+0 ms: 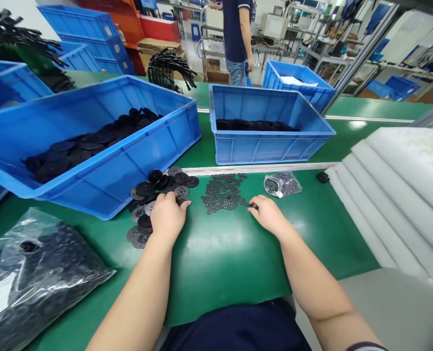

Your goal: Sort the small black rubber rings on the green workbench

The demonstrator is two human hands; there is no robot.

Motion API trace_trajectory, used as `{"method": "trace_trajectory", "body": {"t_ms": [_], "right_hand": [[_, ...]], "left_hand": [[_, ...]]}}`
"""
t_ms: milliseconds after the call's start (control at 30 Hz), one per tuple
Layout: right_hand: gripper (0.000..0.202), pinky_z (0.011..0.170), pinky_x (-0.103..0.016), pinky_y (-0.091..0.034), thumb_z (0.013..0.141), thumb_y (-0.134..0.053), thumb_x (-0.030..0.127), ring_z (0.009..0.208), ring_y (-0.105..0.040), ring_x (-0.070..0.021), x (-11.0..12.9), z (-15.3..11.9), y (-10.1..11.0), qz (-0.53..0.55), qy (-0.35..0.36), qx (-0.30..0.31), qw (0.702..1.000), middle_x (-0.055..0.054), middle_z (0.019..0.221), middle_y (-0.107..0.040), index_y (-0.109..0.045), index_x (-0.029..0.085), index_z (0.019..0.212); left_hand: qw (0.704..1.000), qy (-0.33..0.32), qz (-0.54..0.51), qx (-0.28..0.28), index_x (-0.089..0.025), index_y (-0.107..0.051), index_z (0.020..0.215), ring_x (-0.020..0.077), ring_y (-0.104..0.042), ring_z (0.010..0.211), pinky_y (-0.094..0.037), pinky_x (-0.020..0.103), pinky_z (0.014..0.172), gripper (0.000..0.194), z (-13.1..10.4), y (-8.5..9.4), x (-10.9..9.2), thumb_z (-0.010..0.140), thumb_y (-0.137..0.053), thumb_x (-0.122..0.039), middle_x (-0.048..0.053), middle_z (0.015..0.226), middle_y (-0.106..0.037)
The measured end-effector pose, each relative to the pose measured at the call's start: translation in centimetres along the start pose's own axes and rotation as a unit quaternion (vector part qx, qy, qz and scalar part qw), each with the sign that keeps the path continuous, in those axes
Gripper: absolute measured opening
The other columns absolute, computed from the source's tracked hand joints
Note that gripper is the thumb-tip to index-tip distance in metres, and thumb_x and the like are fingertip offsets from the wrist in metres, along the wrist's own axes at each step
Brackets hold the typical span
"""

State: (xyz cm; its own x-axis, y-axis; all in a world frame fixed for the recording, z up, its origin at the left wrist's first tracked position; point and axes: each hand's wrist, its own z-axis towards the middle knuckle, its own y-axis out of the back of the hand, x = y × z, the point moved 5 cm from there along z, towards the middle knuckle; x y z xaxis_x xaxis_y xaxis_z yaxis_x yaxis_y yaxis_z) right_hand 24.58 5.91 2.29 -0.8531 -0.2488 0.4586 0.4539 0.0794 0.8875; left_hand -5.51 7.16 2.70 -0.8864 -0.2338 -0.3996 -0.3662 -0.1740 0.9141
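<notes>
My left hand [168, 214] lay over the right side of a heap of black discs [144, 189], thumb apart from forefinger; fingertips partly hidden, so I could not tell whether they gripped one. My right hand [268, 213] was at the right edge of scattered small dark rings [222, 191], fingers narrowed at a dark piece; held or only touched, I could not tell. Both heap and rings lay on the green tabletop [227, 263], the rings between my hands. Small clear bag [283, 184] just beyond my right hand.
</notes>
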Motion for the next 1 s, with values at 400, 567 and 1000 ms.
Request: {"method": "trace_trajectory", "body": {"t_ms": [400, 567, 1000], "right_hand": [[0.011, 0.075, -0.029, -0.053, 0.095, -0.06, 0.026, 0.081, -0.063, -0.017, 6.3, -1.8, -0.3, 0.185, 0.137, -0.134, 0.964, -0.006, 0.09, -0.066, -0.069, 0.02, 0.098], [0.016, 0.075, -0.031, -0.053, 0.096, -0.057, 0.026, 0.08, -0.062, -0.0173, 8.4, -2.2, -1.8, 0.198, 0.188, -0.147, 0.951, -0.006, 0.084, -0.066, -0.072, 0.02, 0.093], [0.022, 0.068, -0.028, -0.055, 0.094, -0.061, 0.031, 0.07, -0.063, -0.0149, 8.1, -2.5, -2.0, 0.206, 0.125, -0.194, 0.951, -0.003, 0.077, -0.065, -0.077, 0.023, 0.083]], "left_hand": [[0.745, 0.051, -0.619, 0.242, -0.014, -0.064, 0.091, 0.0166, -0.063, 0.061, -0.048, 0.026, 0.052, 0.047, -6.1, -3.4, -5.6, 0.07, -0.076, -0.054, 0.004, 0.073, -0.067], [0.705, 0.02, -0.634, 0.317, -0.013, -0.065, 0.081, 0.0136, -0.059, 0.059, -0.049, 0.025, 0.055, 0.042, -7.1, -4.0, -6.9, 0.075, -0.073, -0.054, 0.004, 0.067, -0.064], [0.696, -0.013, -0.61, 0.379, -0.014, -0.067, 0.076, 0.0146, -0.06, 0.058, -0.048, 0.025, 0.056, 0.043, -7.5, -4.3, -6.8, 0.081, -0.069, -0.057, 0.006, 0.064, -0.066]]}}
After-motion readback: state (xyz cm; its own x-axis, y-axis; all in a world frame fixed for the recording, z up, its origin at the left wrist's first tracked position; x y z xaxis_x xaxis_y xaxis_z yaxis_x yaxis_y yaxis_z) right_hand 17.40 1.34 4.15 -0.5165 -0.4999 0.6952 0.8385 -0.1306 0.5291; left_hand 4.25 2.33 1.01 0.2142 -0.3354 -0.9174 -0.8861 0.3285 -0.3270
